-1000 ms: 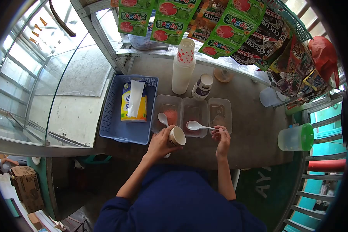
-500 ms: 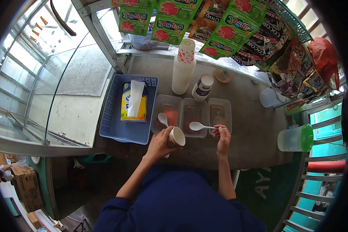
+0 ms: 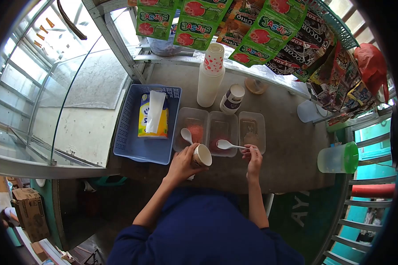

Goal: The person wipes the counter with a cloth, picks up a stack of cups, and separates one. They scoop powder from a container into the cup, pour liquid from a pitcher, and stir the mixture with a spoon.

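Note:
A paper cup, tilted with its mouth toward the right, is gripped in my left hand. My right hand pinches the handle of a white spoon, whose bowl is over the middle plastic container. Some dark red stuff shows in the bottom of that container. Beside it, the left container holds orange-pink powder and another white spoon. Brownish powder lies in the right container.
A blue basket with a tissue pack stands at the left. Behind the containers rise a tall cup stack and a shorter cup stack. A green-lidded jar stands right. Drink sachets hang above.
My right hand and its spoon have shifted very slightly to the left and down. My left hand with the cup stays nearly still. A person at the far left edge has moved.

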Demonstrator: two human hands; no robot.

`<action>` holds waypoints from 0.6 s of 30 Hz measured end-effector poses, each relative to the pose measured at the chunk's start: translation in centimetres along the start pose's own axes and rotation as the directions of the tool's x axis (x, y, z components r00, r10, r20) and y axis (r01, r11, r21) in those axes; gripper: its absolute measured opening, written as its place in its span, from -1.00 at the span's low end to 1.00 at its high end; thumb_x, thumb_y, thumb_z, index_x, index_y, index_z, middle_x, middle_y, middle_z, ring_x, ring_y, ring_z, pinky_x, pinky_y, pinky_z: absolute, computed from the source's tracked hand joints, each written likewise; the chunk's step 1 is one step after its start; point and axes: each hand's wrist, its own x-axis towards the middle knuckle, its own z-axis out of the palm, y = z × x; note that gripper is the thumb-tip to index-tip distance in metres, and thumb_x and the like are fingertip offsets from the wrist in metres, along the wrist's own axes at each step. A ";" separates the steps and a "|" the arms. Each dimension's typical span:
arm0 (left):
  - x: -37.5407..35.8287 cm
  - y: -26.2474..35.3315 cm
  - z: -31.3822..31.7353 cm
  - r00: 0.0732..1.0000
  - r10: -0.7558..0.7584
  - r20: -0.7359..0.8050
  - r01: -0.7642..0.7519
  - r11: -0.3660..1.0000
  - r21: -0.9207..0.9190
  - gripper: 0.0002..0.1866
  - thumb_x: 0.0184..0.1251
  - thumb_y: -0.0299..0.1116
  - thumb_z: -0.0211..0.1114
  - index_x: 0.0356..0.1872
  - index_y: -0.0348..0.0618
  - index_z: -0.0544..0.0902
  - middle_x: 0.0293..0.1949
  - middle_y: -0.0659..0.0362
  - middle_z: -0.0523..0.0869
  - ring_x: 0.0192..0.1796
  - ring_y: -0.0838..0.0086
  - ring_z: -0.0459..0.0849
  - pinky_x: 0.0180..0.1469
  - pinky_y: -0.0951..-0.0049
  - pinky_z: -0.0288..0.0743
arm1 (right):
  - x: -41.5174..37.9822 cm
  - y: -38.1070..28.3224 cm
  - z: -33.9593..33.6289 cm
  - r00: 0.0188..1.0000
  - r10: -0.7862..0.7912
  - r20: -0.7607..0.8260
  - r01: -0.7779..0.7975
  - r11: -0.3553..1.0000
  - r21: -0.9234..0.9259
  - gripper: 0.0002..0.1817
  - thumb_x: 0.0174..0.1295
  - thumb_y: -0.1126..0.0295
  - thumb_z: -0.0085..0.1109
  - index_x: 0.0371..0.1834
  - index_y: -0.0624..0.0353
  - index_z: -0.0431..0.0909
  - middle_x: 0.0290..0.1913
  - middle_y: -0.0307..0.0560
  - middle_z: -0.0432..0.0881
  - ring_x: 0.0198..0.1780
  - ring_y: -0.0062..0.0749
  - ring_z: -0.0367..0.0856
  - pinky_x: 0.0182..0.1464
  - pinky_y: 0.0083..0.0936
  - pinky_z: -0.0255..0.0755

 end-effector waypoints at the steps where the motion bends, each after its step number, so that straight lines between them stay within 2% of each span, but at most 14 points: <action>1: 0.0 0.0 0.0 1.000 0.000 -0.002 0.000 1.000 -0.001 -0.10 -0.22 -0.05 0.55 0.22 -0.10 0.31 0.07 0.03 0.55 0.11 0.14 0.54 0.08 0.14 0.36 | -0.2 -0.6 0.0 1.000 0.001 0.000 -0.001 1.000 0.000 -0.74 0.36 0.36 -0.11 -0.23 0.28 0.58 -0.43 -0.21 0.59 -0.44 -0.65 0.47 -0.37 -0.70 0.33; 3: 0.0 0.0 0.0 1.000 0.001 -0.003 -0.001 1.000 -0.004 -0.10 -0.22 -0.05 0.55 0.22 -0.10 0.31 0.07 0.03 0.55 0.10 0.14 0.55 0.08 0.14 0.36 | -0.6 -2.1 0.1 0.998 0.053 0.030 -0.053 0.999 0.012 -0.73 0.35 0.35 -0.11 -0.21 0.28 0.57 -0.41 -0.18 0.60 -0.43 -0.63 0.48 -0.30 -0.71 0.32; 7: 0.1 -0.1 0.2 1.000 0.001 0.010 -0.001 1.000 -0.008 -0.11 -0.21 -0.05 0.55 0.21 -0.09 0.31 0.07 0.04 0.55 0.10 0.14 0.55 0.07 0.14 0.36 | -2.0 -4.6 1.6 0.991 0.030 0.128 -0.036 0.999 0.041 -0.73 0.35 0.35 -0.12 -0.23 0.27 0.58 -0.41 -0.16 0.60 -0.42 -0.63 0.48 -0.26 -0.71 0.29; 9: 0.1 -0.1 0.2 1.000 -0.003 0.021 0.003 1.000 -0.009 -0.11 -0.21 -0.05 0.55 0.21 -0.09 0.31 0.07 0.04 0.55 0.10 0.14 0.55 0.07 0.14 0.37 | -3.1 -5.7 2.5 0.900 -0.021 0.436 0.016 1.000 0.015 -0.73 0.34 0.38 -0.14 -0.26 0.27 0.58 -0.41 -0.16 0.61 -0.40 -0.62 0.48 -0.24 -0.68 0.28; 10: 0.1 0.0 0.2 1.000 0.012 0.023 -0.012 1.000 0.003 -0.11 -0.17 -0.02 0.52 0.23 -0.07 0.29 0.04 0.04 0.56 0.08 0.15 0.55 0.05 0.13 0.37 | -3.4 -5.8 2.7 0.891 -0.019 0.454 0.000 0.999 0.041 -0.73 0.33 0.40 -0.14 -0.27 0.29 0.59 -0.39 -0.14 0.60 -0.39 -0.60 0.48 -0.22 -0.65 0.29; 11: 0.1 -0.1 0.1 0.999 0.025 0.023 -0.025 1.000 0.016 -0.12 -0.13 0.01 0.50 0.24 -0.06 0.26 0.00 0.05 0.56 0.06 0.15 0.55 0.03 0.11 0.37 | -3.1 -5.6 2.6 0.890 -0.019 0.456 0.000 0.999 0.042 -0.73 0.33 0.40 -0.14 -0.27 0.29 0.59 -0.39 -0.14 0.60 -0.39 -0.60 0.48 -0.22 -0.65 0.29; 13: 0.0 -0.2 0.0 1.000 0.028 0.005 -0.028 1.000 0.010 -0.12 -0.12 0.01 0.49 0.24 -0.06 0.26 0.00 0.05 0.56 0.06 0.15 0.55 0.03 0.11 0.37 | -2.0 -4.5 1.8 0.972 -0.011 0.233 -0.001 0.999 0.052 -0.74 0.33 0.42 -0.12 -0.24 0.30 0.59 -0.40 -0.15 0.60 -0.39 -0.60 0.48 -0.21 -0.65 0.32; 14: 0.0 -0.2 0.0 0.999 0.035 -0.009 -0.035 0.999 0.003 -0.12 -0.12 0.01 0.49 0.24 -0.06 0.26 -0.01 0.05 0.56 0.06 0.15 0.55 0.03 0.11 0.37 | -1.5 -4.1 1.5 0.972 -0.011 0.236 -0.001 0.999 0.050 -0.74 0.33 0.42 -0.12 -0.24 0.30 0.59 -0.40 -0.15 0.60 -0.39 -0.60 0.48 -0.21 -0.65 0.32; 16: -0.1 -0.3 0.1 1.000 0.018 -0.009 -0.018 1.000 -0.004 -0.11 -0.17 -0.02 0.52 0.23 -0.07 0.29 0.03 0.04 0.56 0.07 0.14 0.55 0.05 0.12 0.37 | -0.4 -3.1 1.0 0.985 -0.152 0.087 0.154 0.988 -0.026 -0.75 0.33 0.40 -0.10 -0.24 0.28 0.59 -0.45 -0.19 0.59 -0.44 -0.63 0.46 -0.29 -0.68 0.32; 17: -0.1 -0.3 0.1 1.000 0.003 -0.007 -0.003 1.000 -0.009 -0.11 -0.21 -0.06 0.55 0.21 -0.08 0.31 0.06 0.03 0.56 0.08 0.13 0.56 0.06 0.13 0.37 | 0.0 -2.3 0.7 0.984 -0.153 0.087 0.156 0.987 -0.026 -0.75 0.33 0.40 -0.10 -0.24 0.28 0.59 -0.45 -0.19 0.59 -0.44 -0.63 0.46 -0.29 -0.68 0.32; 18: -0.1 -0.3 0.1 1.000 0.005 -0.007 -0.005 1.000 -0.009 -0.11 -0.21 -0.06 0.55 0.21 -0.08 0.31 0.06 0.03 0.56 0.08 0.13 0.56 0.06 0.13 0.37 | 0.3 -1.7 0.5 0.982 -0.169 0.081 0.176 0.979 -0.103 -0.75 0.34 0.40 -0.10 -0.25 0.27 0.60 -0.47 -0.21 0.58 -0.45 -0.65 0.45 -0.33 -0.70 0.32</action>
